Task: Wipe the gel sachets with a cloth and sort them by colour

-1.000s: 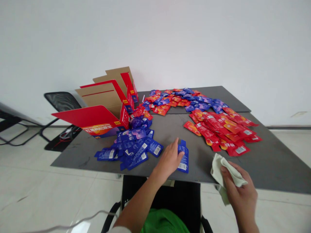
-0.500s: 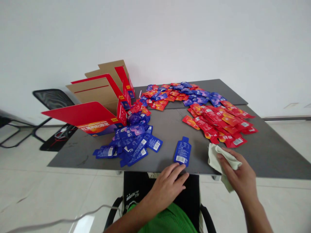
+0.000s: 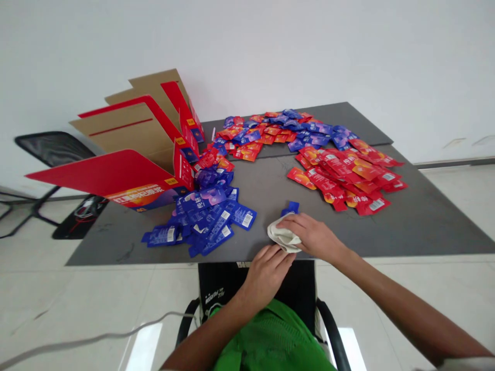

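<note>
A blue spouted pouch lies at the table's front edge, mostly hidden; only its narrow top shows. My right hand is closed around a folded pale cloth and presses it onto the pouch. Just below the cloth, my left hand rests at the table edge, fingers stretched out over the pouch's lower end. Whether those fingertips touch the pouch is hidden. To the left is a loose pile of blue pouches. On the right a heap of red pouches is spread out.
Open red cardboard boxes stand along the table's left side, flaps raised. Mixed red and blue pouches lie across the back of the grey table. A black mesh chair is on the far left, and a cable runs across the floor.
My right hand has moved left with the cloth, from beside the pouch onto it. My left hand has stayed near the pouch's lower end. The view has tilted slightly.
</note>
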The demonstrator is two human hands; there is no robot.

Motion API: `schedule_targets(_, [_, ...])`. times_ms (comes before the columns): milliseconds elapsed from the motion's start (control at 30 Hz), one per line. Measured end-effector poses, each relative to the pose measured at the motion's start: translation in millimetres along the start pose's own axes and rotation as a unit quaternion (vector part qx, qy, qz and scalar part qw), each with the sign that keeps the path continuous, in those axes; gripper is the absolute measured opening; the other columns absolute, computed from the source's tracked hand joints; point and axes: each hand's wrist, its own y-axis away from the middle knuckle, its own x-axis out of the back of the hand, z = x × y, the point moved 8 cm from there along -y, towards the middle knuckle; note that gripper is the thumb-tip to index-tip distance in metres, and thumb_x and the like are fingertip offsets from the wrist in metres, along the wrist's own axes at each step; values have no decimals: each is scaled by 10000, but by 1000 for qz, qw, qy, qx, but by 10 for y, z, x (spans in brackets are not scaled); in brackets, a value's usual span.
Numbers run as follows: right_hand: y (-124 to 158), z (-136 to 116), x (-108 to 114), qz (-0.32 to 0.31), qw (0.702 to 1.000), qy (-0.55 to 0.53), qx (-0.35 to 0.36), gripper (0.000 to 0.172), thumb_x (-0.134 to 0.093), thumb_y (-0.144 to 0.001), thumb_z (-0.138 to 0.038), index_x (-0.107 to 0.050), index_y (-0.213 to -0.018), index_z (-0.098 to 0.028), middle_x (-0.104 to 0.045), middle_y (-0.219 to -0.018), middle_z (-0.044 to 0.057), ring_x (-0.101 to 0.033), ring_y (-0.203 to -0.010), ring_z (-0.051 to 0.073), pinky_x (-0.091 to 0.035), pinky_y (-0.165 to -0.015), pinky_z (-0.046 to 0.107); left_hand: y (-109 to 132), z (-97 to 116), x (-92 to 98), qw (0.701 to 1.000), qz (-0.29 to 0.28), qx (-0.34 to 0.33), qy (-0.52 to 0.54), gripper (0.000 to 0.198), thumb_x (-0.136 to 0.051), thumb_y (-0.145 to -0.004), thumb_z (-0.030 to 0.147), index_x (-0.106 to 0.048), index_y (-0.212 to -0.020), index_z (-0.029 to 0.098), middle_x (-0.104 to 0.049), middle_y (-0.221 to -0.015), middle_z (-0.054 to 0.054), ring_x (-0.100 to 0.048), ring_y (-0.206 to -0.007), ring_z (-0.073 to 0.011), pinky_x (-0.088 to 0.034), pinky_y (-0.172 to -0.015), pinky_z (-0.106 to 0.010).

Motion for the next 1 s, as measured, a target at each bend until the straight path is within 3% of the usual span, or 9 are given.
schedule_targets(133, [-169,351,-81,-14,999,38,-23,503,-688,-951,-199,-631,-1447,-257,-718,-1364,128,-672,-1246,301,-603,-1019,466,0,-37,-44,1000,0,6,9,327,-563,-1111,189,-709,-1401,227,-754,-1416,-68,-664,-1388,-215,-559,-1122,-391])
schedule_targets(300, [-491,830,235,17,991,104,-81,390,-631,-1009,-248,-663,-1391,-182,-721,-1339,167,-679,-1224,322,-580,-1026,461,-16,-57,-28,999,6,13,30,285,-552,-1126,204,-723,-1353,224,-747,-1425,-67,-678,-1384,-214,-561,-1068,-376])
schedule_targets(367, [-486,758,438,74,987,109,-88,399,-612,-1037,-289,-640,-1420,-182,-707,-1369,168,-664,-1260,320,-554,-1070,459,-20,-64,-16,999,6,19,39,277,-554,-1127,205,-723,-1346,227,-746,-1427,-64,-684,-1376,-210,-554,-1059,-372])
schedule_targets(467, [-287,367,541,119,988,78,-61,435,-601,-1058,-324,-597,-1477,-208,-690,-1409,154,-654,-1287,294,-545,-1090,431,-29,-69,-1,998,7,29,50,273,-572,-1117,190,-726,-1340,228,-760,-1404,-61,-694,-1357,-206,-543,-1058,-369])
schedule_targets(567, [-45,-88,225,17,998,48,25,422,-600,-1051,-275,-604,-1471,-244,-716,-1390,112,-681,-1238,268,-577,-1031,400,-45,-79,6,998,4,39,59,207,-610,-1098,188,-772,-1220,232,-837,-1182,-47,-780,-1158,-209,-552,-1007,-370])
schedule_targets(633, [46,-134,31,-23,999,25,31,414,-610,-1030,-227,-626,-1442,-265,-733,-1358,90,-698,-1205,249,-592,-1010,385,-53,-84,0,997,-3,42,67,182,-622,-1093,188,-786,-1157,232,-846,-1094,-34,-795,-1078,-204,-553,-985,-369])
schedule_targets(733, [-52,211,-74,-29,999,24,-21,458,-660,-987,-214,-632,-1442,-262,-720,-1379,111,-684,-1245,270,-588,-1046,424,-49,-79,-1,997,5,36,75,228,-596,-1106,181,-757,-1262,225,-810,-1295,-42,-742,-1263,-203,-541,-1016,-363])
schedule_targets(867, [-392,802,103,-20,992,83,-93,405,-648,-1008,-251,-658,-1407,-180,-719,-1360,163,-680,-1232,323,-586,-1018,458,-30,-96,-32,996,13,42,76,246,-586,-1114,191,-743,-1299,235,-750,-1419,-33,-698,-1354,-196,-542,-1026,-359])
schedule_targets(1000, [-417,756,497,83,983,116,-117,437,-636,-1026,-270,-630,-1456,-190,-695,-1392,170,-663,-1266,325,-561,-1055,456,-33,-110,-22,994,27,53,88,214,-593,-1117,208,-754,-1255,241,-761,-1397,-20,-723,-1315,-195,-545,-1007,-359])
